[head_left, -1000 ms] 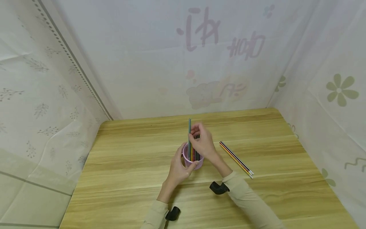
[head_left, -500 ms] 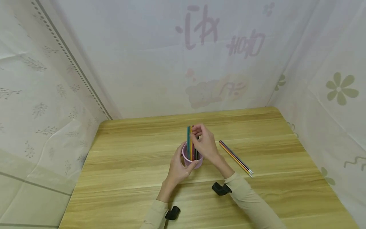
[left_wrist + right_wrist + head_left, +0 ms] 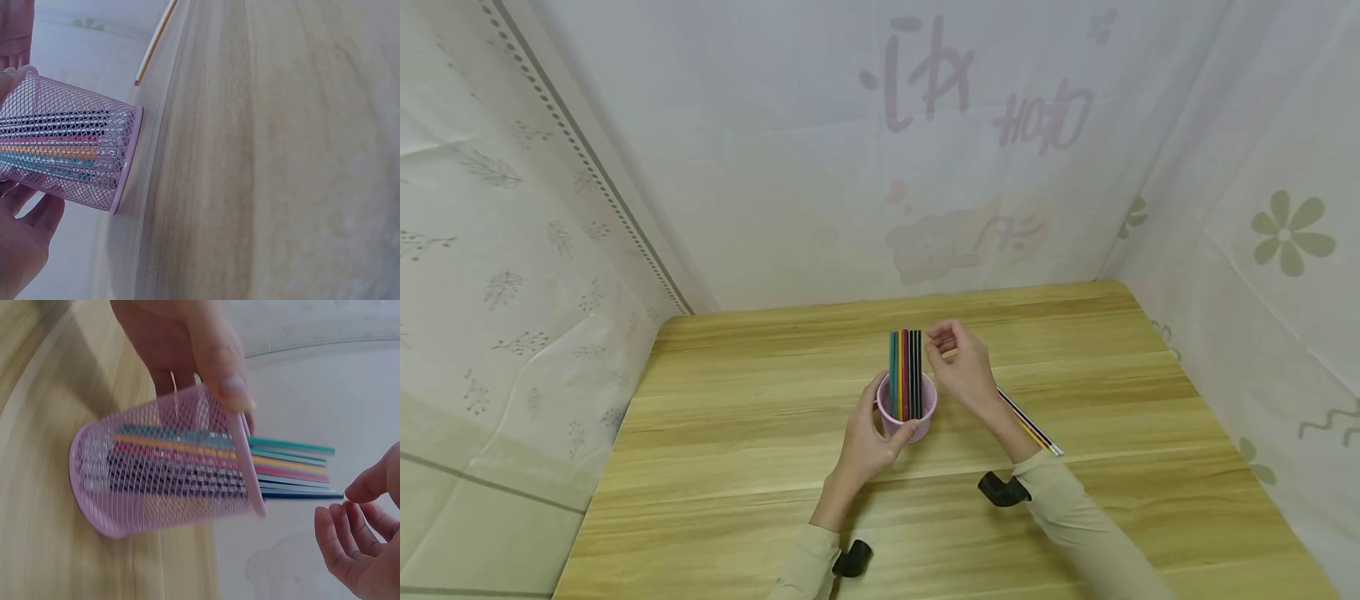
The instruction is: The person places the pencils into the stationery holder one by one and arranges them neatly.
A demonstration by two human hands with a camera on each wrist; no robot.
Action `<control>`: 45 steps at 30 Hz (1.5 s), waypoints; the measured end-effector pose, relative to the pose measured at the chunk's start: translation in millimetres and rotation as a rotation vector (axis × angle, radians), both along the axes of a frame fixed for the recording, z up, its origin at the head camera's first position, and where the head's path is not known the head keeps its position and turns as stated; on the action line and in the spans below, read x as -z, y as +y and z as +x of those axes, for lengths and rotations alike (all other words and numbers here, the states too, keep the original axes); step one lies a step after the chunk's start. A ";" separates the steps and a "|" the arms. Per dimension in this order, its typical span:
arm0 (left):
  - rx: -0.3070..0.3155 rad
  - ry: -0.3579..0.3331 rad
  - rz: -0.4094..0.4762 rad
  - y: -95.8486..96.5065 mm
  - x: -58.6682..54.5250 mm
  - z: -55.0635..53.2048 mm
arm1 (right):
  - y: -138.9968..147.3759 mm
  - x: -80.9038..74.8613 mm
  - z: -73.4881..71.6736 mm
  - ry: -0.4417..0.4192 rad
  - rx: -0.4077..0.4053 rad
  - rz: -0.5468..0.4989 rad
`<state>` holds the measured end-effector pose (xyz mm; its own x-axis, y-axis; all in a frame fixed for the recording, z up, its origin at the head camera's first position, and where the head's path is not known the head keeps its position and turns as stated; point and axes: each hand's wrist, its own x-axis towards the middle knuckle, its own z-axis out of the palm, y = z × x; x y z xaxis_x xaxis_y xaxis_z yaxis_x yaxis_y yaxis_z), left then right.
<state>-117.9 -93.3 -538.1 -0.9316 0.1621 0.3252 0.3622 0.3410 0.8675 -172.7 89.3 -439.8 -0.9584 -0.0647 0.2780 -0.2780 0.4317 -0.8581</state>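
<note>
My left hand (image 3: pixel 865 442) holds a pink mesh pencil cup (image 3: pixel 181 506) on the table, thumb over its near rim and fingers round the far side. Several pencils (image 3: pixel 906 367) stand side by side in the cup: teal, yellow, red and black ones, their tops at nearly one height. Just right of their upper ends is my right hand (image 3: pixel 964 367), its fingers loosely bent with nothing between them. In the right wrist view its fingertips are right at the end of a dark pencil (image 3: pixel 306 495).
Loose pencils (image 3: pixel 1030 425) with striped sides lie on the wooden table (image 3: pixel 722 417) at the right, partly hidden behind my right wrist. Patterned cloth (image 3: pixel 775 167) hangs behind the table and at both sides.
A teal pencil that my right hand pinched above the cup has dropped level with the others. The right hand has then moved right, off the pencils. My left hand stays on the cup.
</note>
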 end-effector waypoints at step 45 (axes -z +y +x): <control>0.006 -0.010 0.024 0.4 -2.0 1.5 | 102.7 61.8 10.9 -0.167 0.154 0.162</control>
